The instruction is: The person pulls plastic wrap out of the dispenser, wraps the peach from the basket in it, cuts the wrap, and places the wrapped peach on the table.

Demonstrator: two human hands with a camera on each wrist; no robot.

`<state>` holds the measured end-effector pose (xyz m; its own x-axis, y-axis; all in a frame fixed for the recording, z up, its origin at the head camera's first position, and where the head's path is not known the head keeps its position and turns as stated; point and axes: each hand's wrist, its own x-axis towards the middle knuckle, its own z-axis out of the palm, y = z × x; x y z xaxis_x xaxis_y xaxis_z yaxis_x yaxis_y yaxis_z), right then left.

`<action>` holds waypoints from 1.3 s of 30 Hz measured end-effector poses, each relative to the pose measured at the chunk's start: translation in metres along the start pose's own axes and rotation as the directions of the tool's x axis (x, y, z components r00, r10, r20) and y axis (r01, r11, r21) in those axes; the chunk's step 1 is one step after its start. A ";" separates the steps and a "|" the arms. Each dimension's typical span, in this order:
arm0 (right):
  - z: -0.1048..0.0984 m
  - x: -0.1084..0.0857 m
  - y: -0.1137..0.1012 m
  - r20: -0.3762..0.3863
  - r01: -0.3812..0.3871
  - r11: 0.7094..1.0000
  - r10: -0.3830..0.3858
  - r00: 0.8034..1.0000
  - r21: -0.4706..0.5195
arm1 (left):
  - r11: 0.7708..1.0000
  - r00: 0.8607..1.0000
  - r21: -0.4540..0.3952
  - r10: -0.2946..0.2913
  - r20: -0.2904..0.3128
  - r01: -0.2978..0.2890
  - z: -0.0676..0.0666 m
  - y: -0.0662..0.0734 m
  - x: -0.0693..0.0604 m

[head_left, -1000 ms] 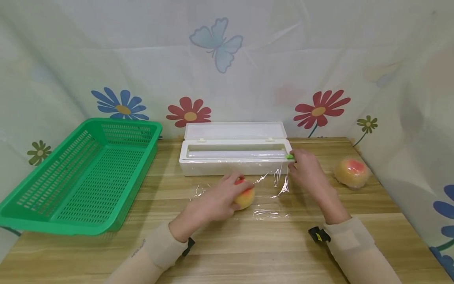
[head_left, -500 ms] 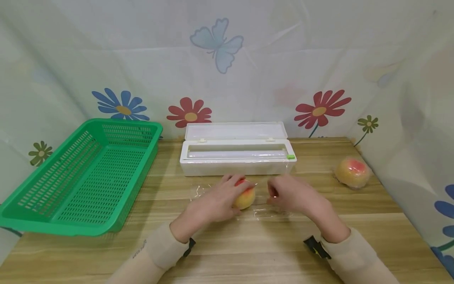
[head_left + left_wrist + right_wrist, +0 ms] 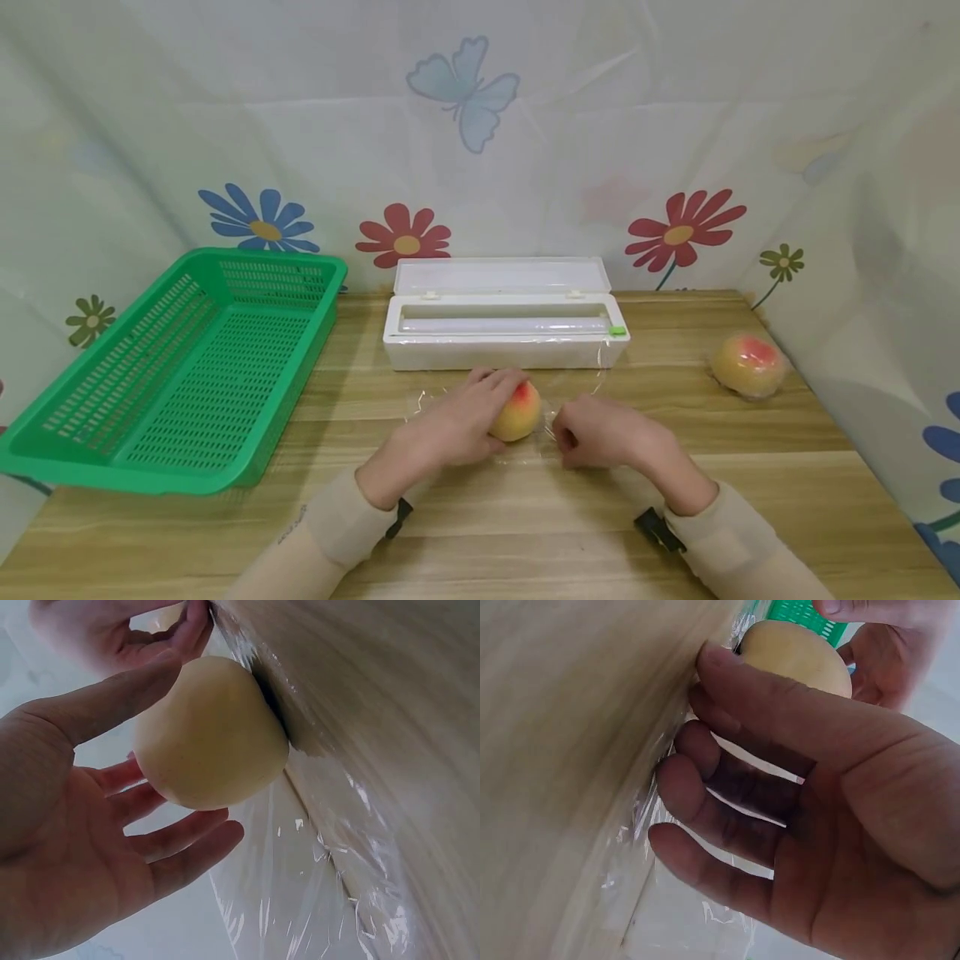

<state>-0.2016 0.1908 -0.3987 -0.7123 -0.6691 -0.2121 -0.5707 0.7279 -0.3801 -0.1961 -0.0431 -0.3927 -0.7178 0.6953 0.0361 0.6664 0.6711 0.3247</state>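
A yellow peach with a red blush (image 3: 521,418) rests on clear plastic film (image 3: 424,402) on the table. My left hand (image 3: 453,423) holds it from the left; in the left wrist view the thumb and fingers of that hand (image 3: 82,832) lie around the pale peach (image 3: 214,735). Just right of the peach, my right hand (image 3: 603,432) has curled fingers low at the film. The right wrist view shows this hand (image 3: 832,795) with thumb and index tip pinching at the film (image 3: 634,825). Behind stands a white film box (image 3: 495,357), lid up, roll inside.
A green basket (image 3: 247,467) stands at the left. A film-wrapped peach (image 3: 750,367) sits at the right side of the table. The green slider (image 3: 617,331) is at the box's right end. A flowered cloth hangs behind.
My right hand has left the box's green slider and moved down and left to the film beside the peach. My left hand remains on the peach, its fingers slightly shifted.
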 end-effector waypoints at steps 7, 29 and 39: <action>0.001 0.001 0.002 -0.017 0.089 0.994 -0.090 0.996 -0.056 | 1.000 1.000 -0.008 -0.014 0.022 0.014 -0.001 -0.002 -0.002; -0.009 0.008 0.002 -0.304 0.243 0.967 -0.208 0.930 0.082 | 0.989 0.994 0.100 -0.108 0.031 0.104 0.004 0.003 0.000; -0.009 0.009 -0.003 -0.358 0.221 0.970 -0.174 0.918 0.096 | 0.982 0.987 0.102 -0.158 0.003 0.157 0.009 0.006 0.004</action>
<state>-0.2099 0.1838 -0.3912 -0.7004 -0.6870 0.1935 -0.6722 0.5439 -0.5023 -0.1931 -0.0344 -0.3995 -0.8136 0.5811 -0.0187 0.5623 0.7947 0.2286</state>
